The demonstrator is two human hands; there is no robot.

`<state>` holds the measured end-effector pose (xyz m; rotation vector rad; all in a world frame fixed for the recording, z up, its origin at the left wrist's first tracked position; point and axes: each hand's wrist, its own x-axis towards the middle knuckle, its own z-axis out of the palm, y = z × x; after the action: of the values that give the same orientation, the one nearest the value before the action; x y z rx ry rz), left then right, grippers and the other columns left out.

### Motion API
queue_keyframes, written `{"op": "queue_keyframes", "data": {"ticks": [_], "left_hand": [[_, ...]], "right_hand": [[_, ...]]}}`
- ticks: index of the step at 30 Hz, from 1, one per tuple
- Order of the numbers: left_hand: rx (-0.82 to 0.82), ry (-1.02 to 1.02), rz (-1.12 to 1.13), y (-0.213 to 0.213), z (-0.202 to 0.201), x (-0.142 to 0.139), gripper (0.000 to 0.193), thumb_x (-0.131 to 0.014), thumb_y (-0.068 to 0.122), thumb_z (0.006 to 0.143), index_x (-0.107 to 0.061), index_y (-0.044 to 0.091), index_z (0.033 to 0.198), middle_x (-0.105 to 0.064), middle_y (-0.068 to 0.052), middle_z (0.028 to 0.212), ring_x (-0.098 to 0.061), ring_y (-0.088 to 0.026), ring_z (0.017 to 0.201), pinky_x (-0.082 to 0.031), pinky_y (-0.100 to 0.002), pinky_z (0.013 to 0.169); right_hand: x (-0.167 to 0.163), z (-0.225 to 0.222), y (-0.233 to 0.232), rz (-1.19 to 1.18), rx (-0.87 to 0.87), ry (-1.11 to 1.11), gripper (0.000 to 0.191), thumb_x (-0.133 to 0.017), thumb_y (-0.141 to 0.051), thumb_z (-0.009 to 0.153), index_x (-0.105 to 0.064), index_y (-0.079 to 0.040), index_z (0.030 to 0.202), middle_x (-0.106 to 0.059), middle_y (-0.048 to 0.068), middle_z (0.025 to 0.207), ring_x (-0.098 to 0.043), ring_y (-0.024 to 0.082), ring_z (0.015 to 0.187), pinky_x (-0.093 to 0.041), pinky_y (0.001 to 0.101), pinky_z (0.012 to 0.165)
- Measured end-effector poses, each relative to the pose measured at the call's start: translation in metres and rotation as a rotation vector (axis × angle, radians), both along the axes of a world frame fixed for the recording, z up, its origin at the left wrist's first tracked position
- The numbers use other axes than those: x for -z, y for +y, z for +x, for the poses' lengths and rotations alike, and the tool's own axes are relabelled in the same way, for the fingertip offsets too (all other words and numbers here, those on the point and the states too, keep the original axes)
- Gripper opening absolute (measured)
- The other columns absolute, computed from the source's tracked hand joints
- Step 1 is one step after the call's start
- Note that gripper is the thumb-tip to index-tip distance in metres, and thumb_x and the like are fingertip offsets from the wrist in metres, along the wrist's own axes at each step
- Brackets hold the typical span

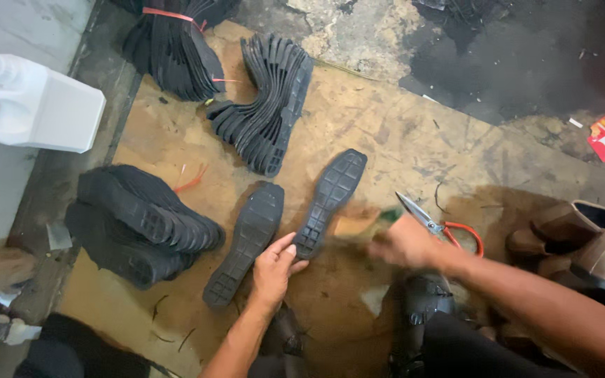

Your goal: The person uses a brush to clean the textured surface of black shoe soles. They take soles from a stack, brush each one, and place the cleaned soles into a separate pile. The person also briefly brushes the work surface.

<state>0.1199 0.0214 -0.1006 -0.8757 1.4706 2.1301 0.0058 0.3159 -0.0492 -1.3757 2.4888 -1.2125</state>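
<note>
Two black rubber shoe soles lie tread-up on a worn brown board. My left hand rests at the heel of the right sole, fingers touching its end, with the left sole just beside it. My right hand is blurred in motion and grips a brush with a green handle over the board next to the right sole. Scissors with red handles lie just behind that hand.
A stack of black soles sits at the left, a fanned row at the back, and a bundle tied with red string at the far back. A white plastic jug stands left. Brown shoes lie at the right.
</note>
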Motion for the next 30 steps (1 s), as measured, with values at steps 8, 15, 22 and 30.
{"op": "queue_keyframes", "data": {"ticks": [8, 15, 22, 30], "left_hand": [[-0.011, -0.009, 0.051, 0.01, -0.004, 0.007, 0.043, -0.056, 0.01, 0.098, -0.058, -0.002, 0.14, -0.069, -0.011, 0.123, -0.069, -0.017, 0.104, -0.063, -0.036, 0.086], [0.006, 0.006, 0.021, 0.014, 0.008, 0.023, 0.042, -0.057, 0.012, 0.097, -0.06, 0.0, 0.138, -0.071, -0.006, 0.118, -0.07, -0.013, 0.1, -0.063, -0.033, 0.084], [0.116, 0.157, -0.173, 0.016, 0.005, 0.028, 0.041, -0.062, 0.011, 0.102, -0.065, -0.005, 0.139, -0.071, -0.008, 0.11, -0.062, -0.011, 0.089, -0.054, -0.029, 0.081], [0.222, 0.211, -0.506, 0.016, -0.007, -0.029, 0.033, -0.065, 0.012, 0.093, -0.07, 0.002, 0.125, -0.067, -0.008, 0.107, -0.069, -0.02, 0.084, -0.061, -0.036, 0.077]], "right_hand": [[-0.036, 0.002, -0.036, 0.033, 0.505, -0.701, 0.026, -0.07, -0.024, 0.09, -0.074, -0.003, 0.104, -0.077, 0.012, 0.081, -0.069, 0.024, 0.068, -0.056, 0.036, 0.06], [-0.03, 0.034, -0.047, 0.484, 0.357, -0.883, 0.036, -0.065, -0.038, 0.097, -0.075, -0.005, 0.107, -0.077, 0.017, 0.087, -0.074, 0.026, 0.074, -0.056, 0.0414, 0.068], [-0.011, 0.057, -0.038, 0.142, 0.118, -0.79, 0.022, -0.071, -0.021, 0.085, -0.073, -0.009, 0.103, -0.073, 0.012, 0.082, -0.073, 0.027, 0.07, -0.056, 0.0419, 0.06], [-0.013, 0.059, -0.017, 0.248, -0.063, -0.573, 0.021, -0.078, -0.029, 0.084, -0.073, -0.012, 0.093, -0.067, 0.012, 0.068, -0.065, 0.03, 0.057, -0.05, 0.0423, 0.052]]}}
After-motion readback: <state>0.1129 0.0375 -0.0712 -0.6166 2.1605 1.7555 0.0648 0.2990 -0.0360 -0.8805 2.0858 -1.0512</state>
